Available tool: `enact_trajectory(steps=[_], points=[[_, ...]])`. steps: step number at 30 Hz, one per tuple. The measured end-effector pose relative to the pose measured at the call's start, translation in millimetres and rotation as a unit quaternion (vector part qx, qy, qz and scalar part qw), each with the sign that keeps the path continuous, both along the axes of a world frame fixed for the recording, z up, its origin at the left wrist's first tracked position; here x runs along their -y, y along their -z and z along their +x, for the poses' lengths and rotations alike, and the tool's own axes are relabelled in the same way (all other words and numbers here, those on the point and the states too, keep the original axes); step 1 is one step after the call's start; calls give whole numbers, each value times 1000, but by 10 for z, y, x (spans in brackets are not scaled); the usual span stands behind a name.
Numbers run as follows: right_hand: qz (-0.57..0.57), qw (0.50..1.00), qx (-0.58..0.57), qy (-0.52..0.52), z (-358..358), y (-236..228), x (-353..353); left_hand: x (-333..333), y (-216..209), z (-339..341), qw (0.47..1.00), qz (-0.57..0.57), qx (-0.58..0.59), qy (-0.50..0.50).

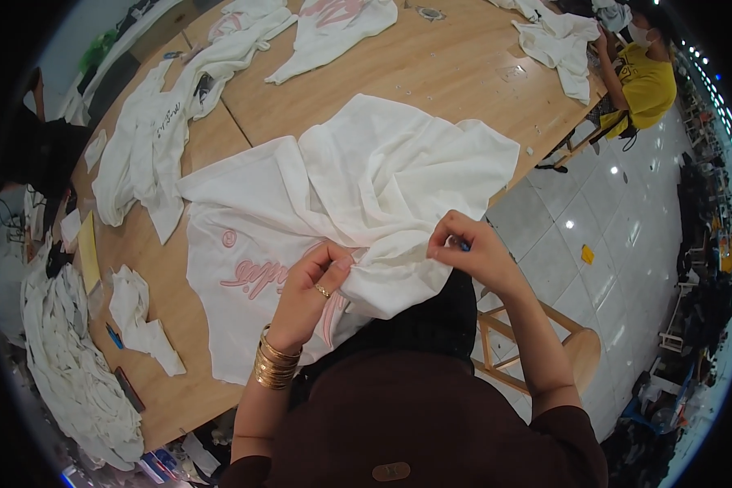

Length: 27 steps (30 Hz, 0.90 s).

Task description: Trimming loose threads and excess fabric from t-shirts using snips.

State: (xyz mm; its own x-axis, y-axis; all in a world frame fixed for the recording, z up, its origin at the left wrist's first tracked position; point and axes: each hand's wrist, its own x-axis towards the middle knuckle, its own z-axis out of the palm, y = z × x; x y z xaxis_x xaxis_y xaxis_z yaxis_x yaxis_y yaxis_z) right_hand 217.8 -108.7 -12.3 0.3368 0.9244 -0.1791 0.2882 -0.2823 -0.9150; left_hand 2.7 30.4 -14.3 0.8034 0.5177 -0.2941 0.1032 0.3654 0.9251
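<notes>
A white garment point(398, 163) with pink embroidered lettering lies bunched over the table edge and my lap. My left hand point(307, 285), with a ring and gold bangles, pinches a fold of its cloth near the lettering. Just to the right, my right hand point(473, 248) is closed, thumb and forefinger against the raised edge of the same garment. A small blue tool point(463, 244) shows between its curled fingers; most of it is hidden, so its exact kind is unclear.
More white garments lie on the wooden table point(455, 77), with a white heap point(65, 358) at left. A blue pen-like object point(115, 335) and dark phone-like slab point(128, 389) rest nearby. A wooden stool point(573, 354) stands right; a person in yellow point(647, 85) sits far right.
</notes>
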Motion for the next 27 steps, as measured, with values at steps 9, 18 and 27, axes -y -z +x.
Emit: enact_trajectory(steps=[9, 18, 27], points=[[48, 994, 38, 96, -108, 143, 126, -40, 97, 3, 991, -98, 18, -86], [-86, 974, 158, 136, 177, 201, 247, -8, 161, -69, 982, -134, 42, -128], [-16, 982, 126, 143, 318, 280, 283, 16, 284, -276, 974, -169, 87, -120]])
